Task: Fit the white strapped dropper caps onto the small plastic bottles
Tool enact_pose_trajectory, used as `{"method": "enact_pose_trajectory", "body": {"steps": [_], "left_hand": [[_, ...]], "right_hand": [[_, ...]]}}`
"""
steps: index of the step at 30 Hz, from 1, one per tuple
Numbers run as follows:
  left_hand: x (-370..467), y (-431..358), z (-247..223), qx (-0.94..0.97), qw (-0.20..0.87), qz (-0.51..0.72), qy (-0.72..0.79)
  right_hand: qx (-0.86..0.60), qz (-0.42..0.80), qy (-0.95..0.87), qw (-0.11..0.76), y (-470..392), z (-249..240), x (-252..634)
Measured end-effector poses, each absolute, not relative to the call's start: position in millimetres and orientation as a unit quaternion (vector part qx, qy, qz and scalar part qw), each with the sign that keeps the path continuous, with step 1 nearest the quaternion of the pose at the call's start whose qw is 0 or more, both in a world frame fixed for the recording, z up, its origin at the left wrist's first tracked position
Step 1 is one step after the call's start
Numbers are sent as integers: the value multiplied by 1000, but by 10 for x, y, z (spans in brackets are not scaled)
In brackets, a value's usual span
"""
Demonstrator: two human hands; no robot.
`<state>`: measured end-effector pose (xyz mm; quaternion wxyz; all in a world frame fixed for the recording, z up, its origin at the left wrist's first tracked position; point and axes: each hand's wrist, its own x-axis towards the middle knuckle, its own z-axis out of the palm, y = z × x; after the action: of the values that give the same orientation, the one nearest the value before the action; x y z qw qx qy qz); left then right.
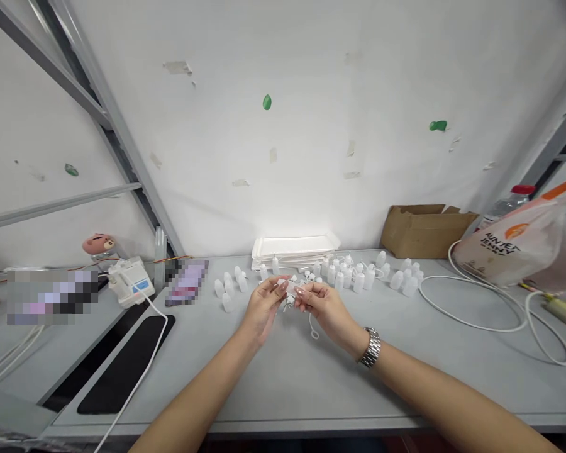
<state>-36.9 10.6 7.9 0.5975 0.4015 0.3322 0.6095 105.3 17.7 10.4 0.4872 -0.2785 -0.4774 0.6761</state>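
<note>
Over the grey table [273, 371], both hands meet at a small translucent white plastic bottle [291, 289]. My left hand [265, 307] pinches its left end with thumb and fingers, and the fingers of my right hand [326, 308] close on the right end. Part of the bottle is hidden by the fingertips. Below my right fingers a thin white strap with a ring [314, 334] shows. Small white pieces [306, 275] lie just behind the hands. Several similar small bottles [339, 280] stand to the right, and a smaller group of bottles [227, 288] is at the left.
Stacked white trays [296, 246] rest against the wall. On the right are a cardboard box [422, 231], a plastic bag [514, 251] and a looping white cable [471, 324]. A phone [187, 283], a white power adapter [131, 282] and a black mat [125, 365] lie left.
</note>
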Motion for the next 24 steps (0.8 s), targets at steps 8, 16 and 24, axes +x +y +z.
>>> {"method": "enact_pose_trajectory", "body": {"steps": [8,16,24], "left_hand": [[-369,65,104,477,598,560,319],[-391,64,196,482,610,541,322],[-359,87,169,381,645,584,312]], "right_hand": [[-238,786,-378,428,184,58,1074],[-198,852,-296,385,232,68,1097],[-210,828,-309,419,222,26,1063]]}}
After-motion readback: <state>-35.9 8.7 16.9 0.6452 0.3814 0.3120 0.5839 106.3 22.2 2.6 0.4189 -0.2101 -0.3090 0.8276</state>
